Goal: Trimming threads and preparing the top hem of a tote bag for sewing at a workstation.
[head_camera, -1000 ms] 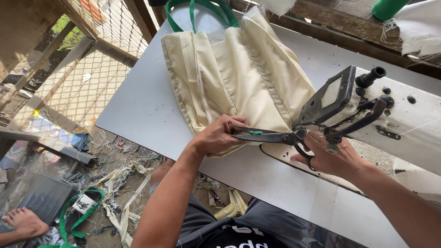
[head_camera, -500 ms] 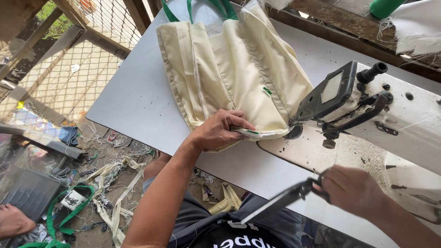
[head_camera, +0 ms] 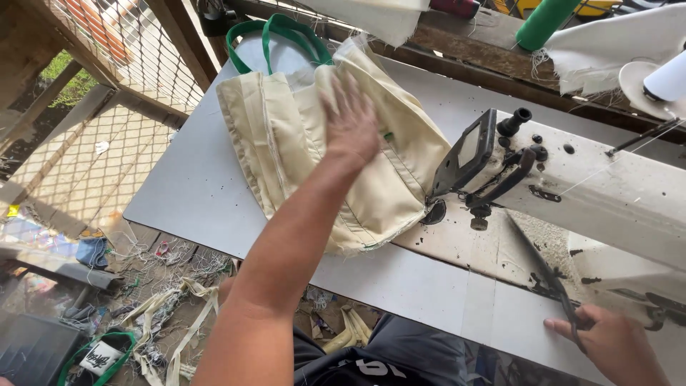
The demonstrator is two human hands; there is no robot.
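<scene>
Left hand (head_camera: 350, 121) lay flat, fingers spread, on the cream bag (head_camera: 286, 143); right hand (head_camera: 611, 343) gripped scissors (head_camera: 550, 279) beside the sewing machine (head_camera: 593, 193).

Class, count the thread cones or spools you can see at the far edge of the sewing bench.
2: a green cone at the top edge, and a white spool at far right. Others may lie outside the picture.

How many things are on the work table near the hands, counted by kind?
Cream cloth bag with green handles: 1, under the left hand
Sewing machine: 1
Scissors: 1, held by the right hand
Green thread cone: 1
Total: 4
</scene>
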